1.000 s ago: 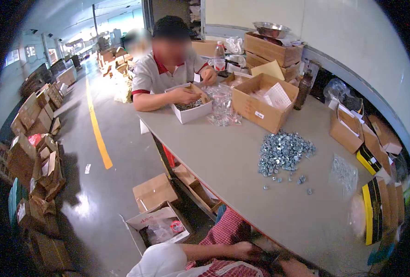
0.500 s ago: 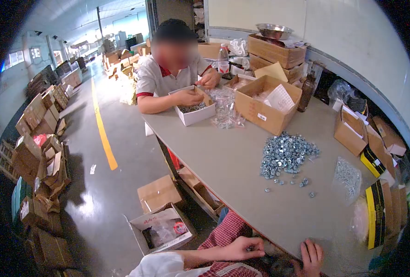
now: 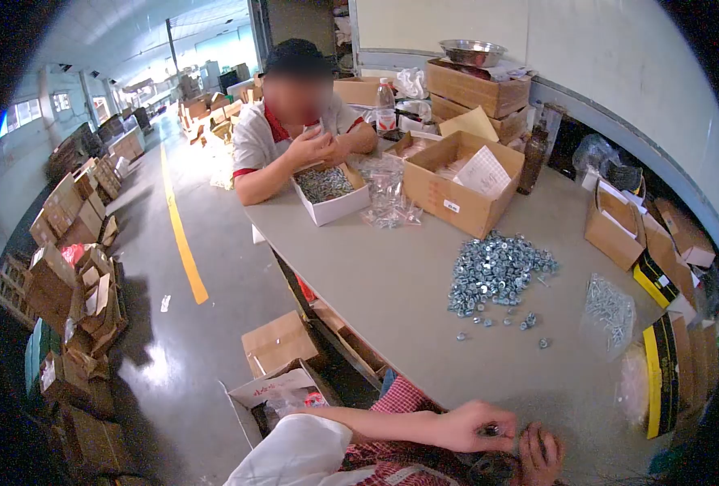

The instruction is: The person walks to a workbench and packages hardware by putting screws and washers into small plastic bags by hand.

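Observation:
My left hand point(image 3: 474, 426) is curled at the front edge of the table, its fingers closed round something small and shiny, too small to name. Beside it, almost touching, my right hand point(image 3: 540, 454) has its fingers bent inward; whatever they hold, if anything, is hidden. Beyond both hands lies a heap of small zinc-coloured nuts point(image 3: 497, 274) on the grey table point(image 3: 376, 300), with several loose ones on its near side. A clear bag of screws point(image 3: 608, 314) lies to the right of the heap.
Across the table a co-worker point(image 3: 295, 146) holds both hands above a white box of small metal parts point(image 3: 331, 206). An open cardboard box point(image 3: 457, 182) and clear plastic bags point(image 3: 388, 190) stand nearby. Yellow-black boxes point(image 3: 661, 373) line the right edge.
My left hand has moved right and closer to my right hand, which has curled its fingers. The co-worker's hands have come together and risen off the white box.

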{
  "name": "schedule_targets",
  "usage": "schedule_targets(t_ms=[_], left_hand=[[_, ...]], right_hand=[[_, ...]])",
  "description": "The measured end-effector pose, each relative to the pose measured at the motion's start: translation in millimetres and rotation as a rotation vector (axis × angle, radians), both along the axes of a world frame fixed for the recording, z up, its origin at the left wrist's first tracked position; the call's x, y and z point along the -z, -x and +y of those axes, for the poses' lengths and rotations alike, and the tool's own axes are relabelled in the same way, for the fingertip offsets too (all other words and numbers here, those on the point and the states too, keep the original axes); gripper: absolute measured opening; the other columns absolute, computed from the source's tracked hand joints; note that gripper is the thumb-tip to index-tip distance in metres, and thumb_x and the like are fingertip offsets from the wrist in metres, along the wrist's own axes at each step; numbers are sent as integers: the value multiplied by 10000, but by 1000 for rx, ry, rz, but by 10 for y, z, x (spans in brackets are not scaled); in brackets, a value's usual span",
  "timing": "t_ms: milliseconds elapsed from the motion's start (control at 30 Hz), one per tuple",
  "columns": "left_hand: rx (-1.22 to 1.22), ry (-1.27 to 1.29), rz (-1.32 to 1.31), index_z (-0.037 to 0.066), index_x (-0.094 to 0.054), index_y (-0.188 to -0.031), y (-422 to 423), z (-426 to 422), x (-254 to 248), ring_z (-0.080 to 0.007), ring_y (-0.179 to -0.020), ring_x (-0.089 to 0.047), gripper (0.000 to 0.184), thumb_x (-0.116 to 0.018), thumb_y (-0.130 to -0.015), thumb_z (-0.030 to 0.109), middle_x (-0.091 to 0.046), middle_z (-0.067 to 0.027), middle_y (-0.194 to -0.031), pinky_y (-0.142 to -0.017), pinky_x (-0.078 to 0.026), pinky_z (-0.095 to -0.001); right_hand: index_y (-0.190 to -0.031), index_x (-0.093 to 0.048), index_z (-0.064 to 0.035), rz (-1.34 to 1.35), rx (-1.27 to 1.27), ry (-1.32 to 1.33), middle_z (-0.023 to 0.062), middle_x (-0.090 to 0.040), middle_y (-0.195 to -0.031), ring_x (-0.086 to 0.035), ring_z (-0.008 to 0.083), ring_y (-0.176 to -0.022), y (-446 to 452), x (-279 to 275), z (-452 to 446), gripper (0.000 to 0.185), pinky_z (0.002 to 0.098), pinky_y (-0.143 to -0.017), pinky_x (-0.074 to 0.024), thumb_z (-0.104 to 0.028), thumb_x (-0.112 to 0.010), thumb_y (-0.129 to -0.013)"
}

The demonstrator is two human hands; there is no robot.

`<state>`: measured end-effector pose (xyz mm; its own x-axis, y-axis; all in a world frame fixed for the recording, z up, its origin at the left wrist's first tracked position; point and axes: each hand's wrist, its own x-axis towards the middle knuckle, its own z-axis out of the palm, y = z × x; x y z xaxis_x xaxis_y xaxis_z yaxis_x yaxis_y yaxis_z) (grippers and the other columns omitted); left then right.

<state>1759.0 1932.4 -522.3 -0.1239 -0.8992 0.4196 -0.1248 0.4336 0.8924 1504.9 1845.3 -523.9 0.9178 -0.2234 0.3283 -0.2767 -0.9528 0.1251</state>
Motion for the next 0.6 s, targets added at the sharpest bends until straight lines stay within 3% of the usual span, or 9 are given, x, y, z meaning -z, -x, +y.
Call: schedule_targets(t_ms=[267, 367, 467, 567, 600], left_hand=[[-38, -41, -10, 60, -638, -993, 302, -520, 196, -232, -834, -662, 253, -686, -925, 299, -692, -86, -914, -762, -528, -378], [-11, -91, 104, 66, -640, -995, 330, -607, 271, -204, -843, -652, 251, -690, -919, 299, -690, -83, -915, -771, -522, -372], [29, -216, 133, 64, -641, -1000, 338, -587, 203, -171, -863, -635, 233, -694, -918, 276, -684, -79, -914, -785, -514, -351], [48, -256, 117, 56, -643, -1001, 363, -613, 236, -149, -876, -618, 226, -705, -914, 254, -679, -68, -918, -794, -506, -335], [48, -252, 115, 52, -643, -1000, 366, -619, 258, -144, -878, -612, 226, -710, -912, 249, -678, -63, -920, -795, -503, -331]], right_hand=[[-1449, -474, -52, -126, -62, -34, 151, -520, -1432, -497, 357, -1296, -7, 85, -12, 534, 523, -1078, -354, -242, -572, -961], [-1478, -428, -48, -56, -3, -38, 144, -479, -1475, -447, 358, -1344, -1, 43, 59, 578, 535, -1114, -313, -245, -579, -956], [-1535, -321, -66, 79, 61, -61, 135, -339, -1577, -276, 335, -1462, 58, 106, 90, 652, 546, -1159, -233, -247, -575, -962], [-981, -732, -50, -174, 43, 110, 107, -693, -1141, -626, 349, -1074, -67, 131, 60, 209, 487, -930, -471, -214, -659, -871], [-1003, -726, -41, -137, 67, -17, 117, -682, -1165, -600, 359, -1114, -48, 78, 63, 229, 495, -963, -446, -209, -658, -864]])
